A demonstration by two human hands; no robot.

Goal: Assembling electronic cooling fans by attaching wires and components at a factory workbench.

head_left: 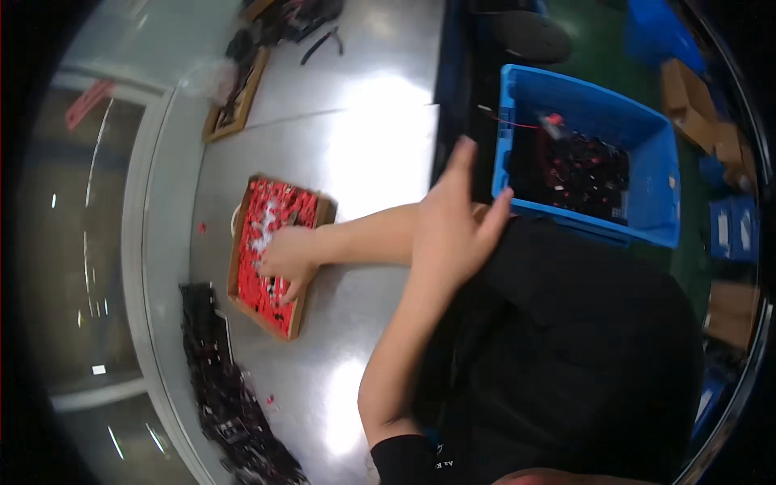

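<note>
A shallow cardboard tray (299, 317) full of small red pieces (279, 194) lies on the metal table. My right hand (291, 252) reaches into it, fingertips down among the pieces and thumb held apart. I see nothing gripped in it, though its fingertips are partly hidden. Some whitish and dark bits show among the red ones. My left hand (454, 230) is raised near the table edge, in front of my right forearm, slightly blurred. Its fingers are apart and it holds nothing.
A blue plastic bin (594, 89) with dark and red parts stands beside the table. Black parts (222, 388) are heaped along the table's wall side. Pliers (323, 44) and a wooden-edged tray (242, 101) lie toward the top. Cardboard boxes (687, 101) stand beyond the bin.
</note>
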